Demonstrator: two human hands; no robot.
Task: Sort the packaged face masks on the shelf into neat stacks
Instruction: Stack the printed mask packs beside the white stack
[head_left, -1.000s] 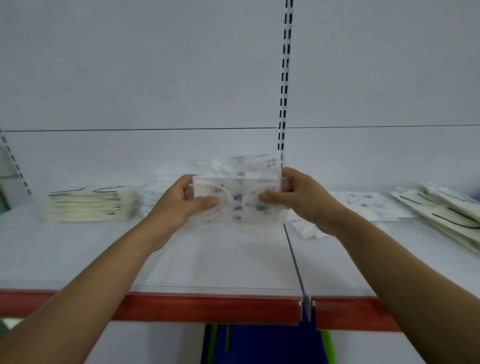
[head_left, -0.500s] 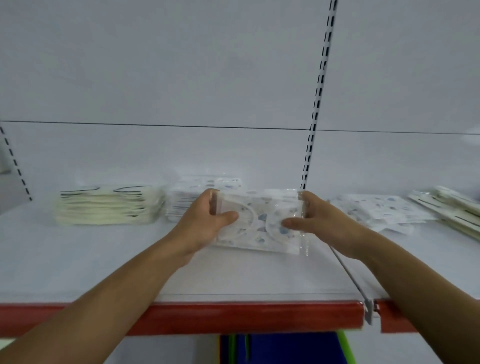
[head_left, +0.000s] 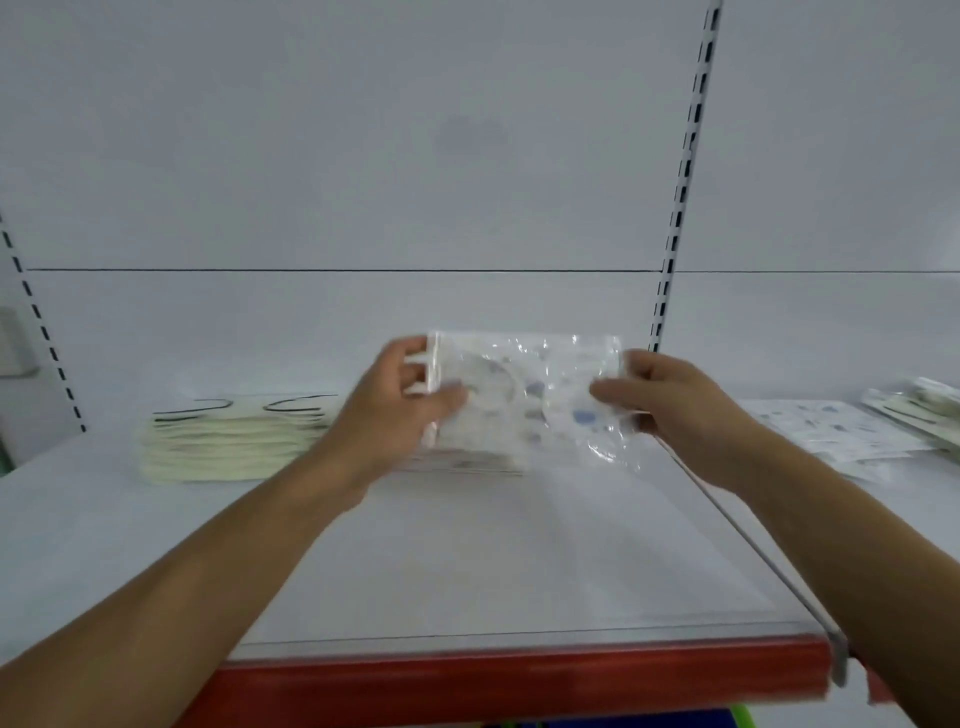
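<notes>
A clear packet (head_left: 524, 395) of blue-printed white mask is being pinched at its ends by the left grip (head_left: 395, 410) and right grip (head_left: 675, 410). It is being held over a matching stack (head_left: 467, 462) by the shelf's (head_left: 493, 561) back edge.

both hands (head_left: 530, 410) gripping mask pkg (head_left: 524, 389), cream stack (head_left: 228, 441) left

One head cam (wide-angle), close to the shelf (head_left: 467, 561), looks forward and slightly down over the red front edge (head_left: 519, 673) at the back panel (head_left: 363, 156); slotted upright (head_left: 685, 171) sits beyond that edge, right of centre.
</notes>
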